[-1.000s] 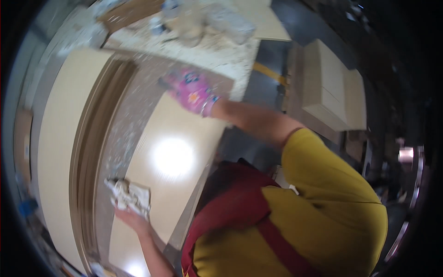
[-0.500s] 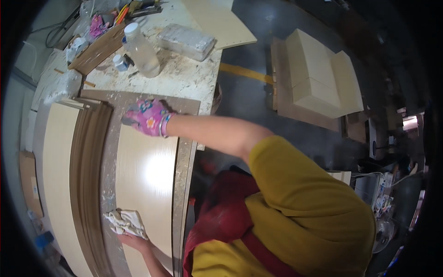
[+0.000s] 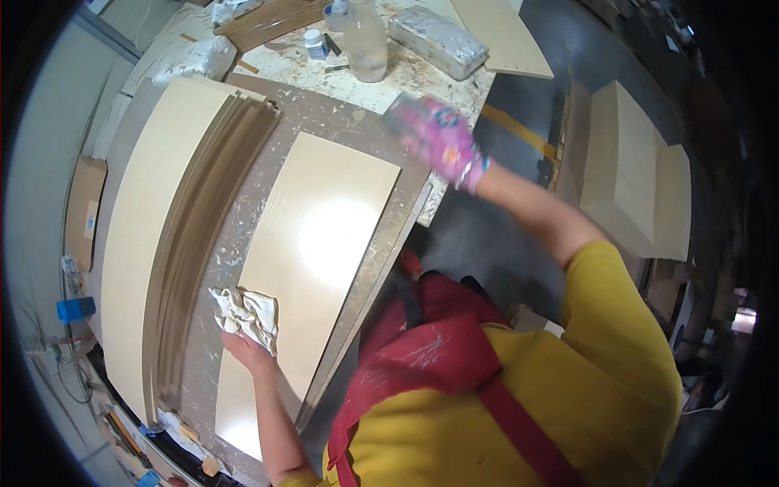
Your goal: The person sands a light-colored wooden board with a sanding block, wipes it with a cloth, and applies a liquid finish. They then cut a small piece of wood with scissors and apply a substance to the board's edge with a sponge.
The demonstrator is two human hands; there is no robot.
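Observation:
A pale wood-grain board (image 3: 333,174) lies flat on the bench, glare shining off its middle. My bare left hand (image 3: 247,351) grips a crumpled white cloth (image 3: 250,315) at the board's left edge. My right hand (image 3: 442,142), in a pink flowered glove with grey fingertips, is past the board's far right corner, near the bench edge. Motion blurs its fingers, so whether it holds anything cannot be made out. Left of the board stands a stack of similar boards (image 3: 174,178), pale on top with brown edges showing.
At the back are a clear bottle (image 3: 365,45), a small white jar (image 3: 316,45), a plastic-wrapped block (image 3: 438,40) and a cardboard piece (image 3: 272,23). Another pale panel (image 3: 507,36) overhangs the far right edge. Beyond the bench, large pale panels (image 3: 625,162) are stacked low.
My right hand has moved off the board's far end, away to the right. My left hand stays at the board's left edge with the cloth. The whole view has turned and shifted.

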